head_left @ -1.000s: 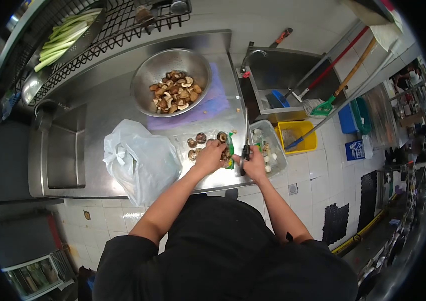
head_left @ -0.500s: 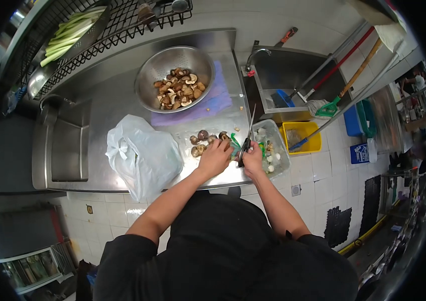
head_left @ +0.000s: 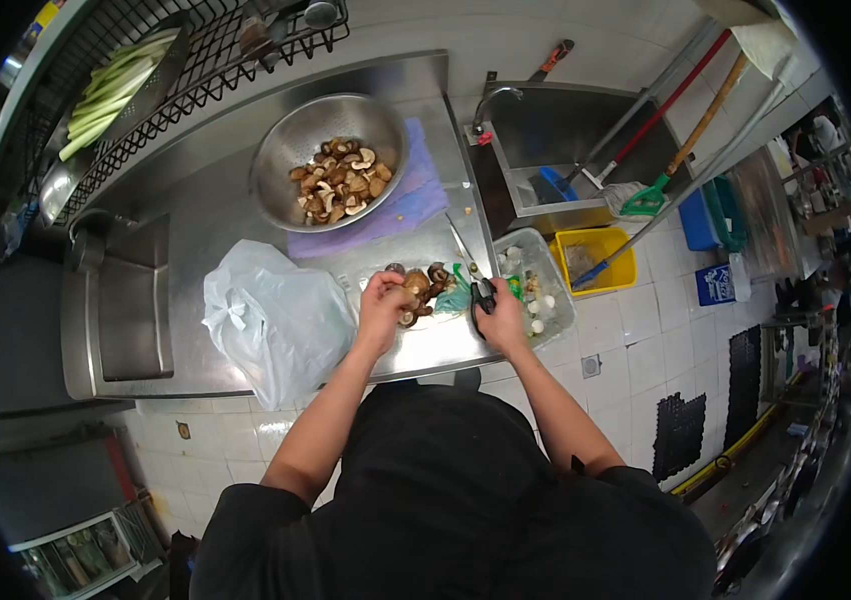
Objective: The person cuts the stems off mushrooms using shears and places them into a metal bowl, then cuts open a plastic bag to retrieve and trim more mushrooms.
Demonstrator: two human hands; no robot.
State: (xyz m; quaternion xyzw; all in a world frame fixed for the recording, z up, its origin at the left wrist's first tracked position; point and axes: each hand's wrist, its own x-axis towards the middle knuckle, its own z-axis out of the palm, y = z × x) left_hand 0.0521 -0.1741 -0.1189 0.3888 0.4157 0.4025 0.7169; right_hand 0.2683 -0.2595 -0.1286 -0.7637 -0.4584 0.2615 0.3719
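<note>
My left hand (head_left: 379,308) is closed at the small pile of brown mushrooms (head_left: 434,284) near the counter's front edge, its fingers curled round a mushroom (head_left: 413,286) that they partly cover. In my right hand (head_left: 503,322) is a pair of black-handled scissors (head_left: 483,294), blades slightly apart and pointing away from me. Between my hands lies a crumpled green plastic piece (head_left: 452,299). Farther back, a metal colander (head_left: 272,165) holds many cut mushrooms (head_left: 342,184) and stands on a purple cloth (head_left: 415,212).
A tied white plastic bag (head_left: 280,325) sits left of my hands. Right of the counter is a clear bin (head_left: 557,318) with scraps, beside a yellow bucket (head_left: 625,272). Long-handled cleaning tools lean over the sink (head_left: 585,118). Green stalks (head_left: 120,95) rest on the rack.
My left hand has drawn back left from near the scissors to the mushroom pile. My right hand has shifted slightly left and the scissors now point more to the left. The view has turned slightly.
</note>
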